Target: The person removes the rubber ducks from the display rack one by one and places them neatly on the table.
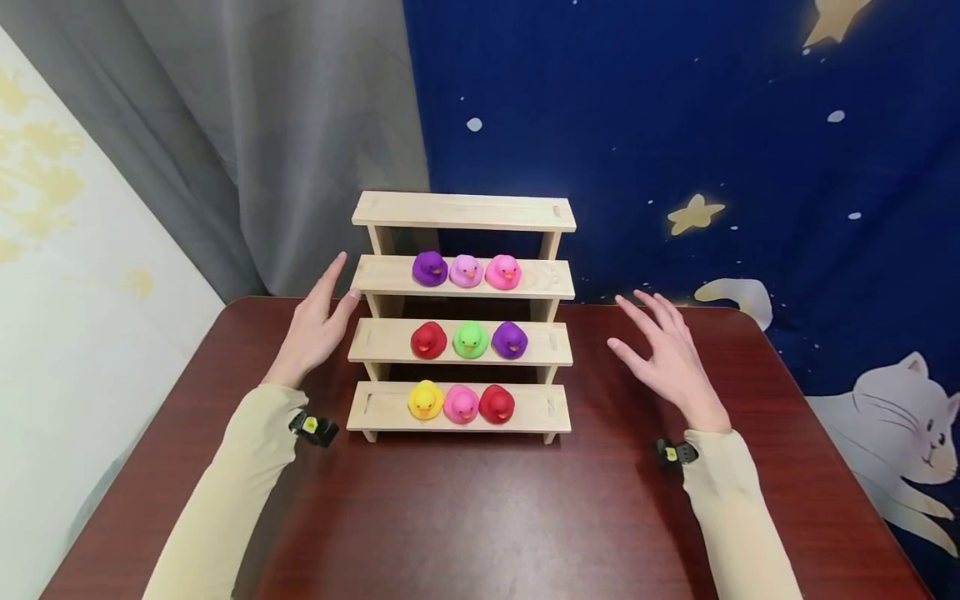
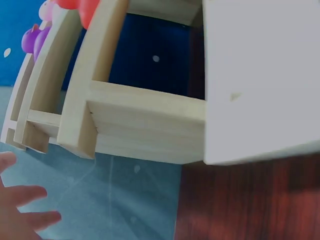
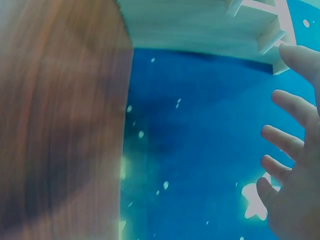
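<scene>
A pale wooden rack with four stepped shelves is set by the far edge of the dark red table, near the middle of that edge, its lowest shelf turned to the near edge. Three rows of small rounded ducks with orange beaks are carried on it. On the lowest shelf a yellow duck, a pink duck and a red duck are lined up from left to right; on the next shelf up, a second red duck, a green duck and a purple duck are spaced slightly apart; on the third, a second purple duck, a lilac duck and a second pink duck are placed side by side. The left hand is held wide just beside the rack's left edge, fingers pointed toward the table's far edge and thumb angled toward the shelves; whether the wood is touched by the thumb cannot be told. The right hand is held well apart from the rack's right edge, toward the table's far right corner, fingers spread and thumb turned inward. Both forearms are covered by cream sleeves.
</scene>
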`<move>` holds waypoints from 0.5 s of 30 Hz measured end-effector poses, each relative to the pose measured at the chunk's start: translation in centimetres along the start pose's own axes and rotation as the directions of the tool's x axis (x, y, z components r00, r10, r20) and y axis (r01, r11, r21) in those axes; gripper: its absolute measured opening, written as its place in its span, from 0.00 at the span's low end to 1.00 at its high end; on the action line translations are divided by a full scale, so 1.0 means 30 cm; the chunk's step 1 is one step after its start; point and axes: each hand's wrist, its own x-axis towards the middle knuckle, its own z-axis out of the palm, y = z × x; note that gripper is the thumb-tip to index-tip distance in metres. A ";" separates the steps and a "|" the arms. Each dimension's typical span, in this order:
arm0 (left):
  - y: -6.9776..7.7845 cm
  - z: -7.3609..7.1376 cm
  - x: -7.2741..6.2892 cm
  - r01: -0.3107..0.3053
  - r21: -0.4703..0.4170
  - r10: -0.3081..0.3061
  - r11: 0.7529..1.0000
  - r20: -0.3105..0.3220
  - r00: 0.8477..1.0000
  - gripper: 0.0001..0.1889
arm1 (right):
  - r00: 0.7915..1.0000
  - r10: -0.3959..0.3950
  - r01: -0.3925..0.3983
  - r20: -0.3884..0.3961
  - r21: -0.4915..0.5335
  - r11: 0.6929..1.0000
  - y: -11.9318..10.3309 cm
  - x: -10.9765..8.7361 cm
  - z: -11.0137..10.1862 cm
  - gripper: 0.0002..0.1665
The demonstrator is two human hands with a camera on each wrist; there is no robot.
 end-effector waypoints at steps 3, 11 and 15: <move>0.002 0.006 0.026 0.029 -0.046 -0.028 0.999 0.017 0.999 0.33 | 1.000 -0.009 0.010 -0.021 0.020 1.000 -0.023 0.017 0.008 0.38; -0.001 0.031 0.071 0.064 -0.149 -0.054 0.987 0.075 0.996 0.31 | 0.997 -0.045 0.050 -0.060 0.090 0.995 -0.073 0.048 0.035 0.36; -0.010 0.040 0.075 0.081 -0.199 -0.066 0.977 0.083 0.994 0.30 | 0.994 -0.071 0.082 -0.080 0.142 0.986 -0.102 0.064 0.041 0.35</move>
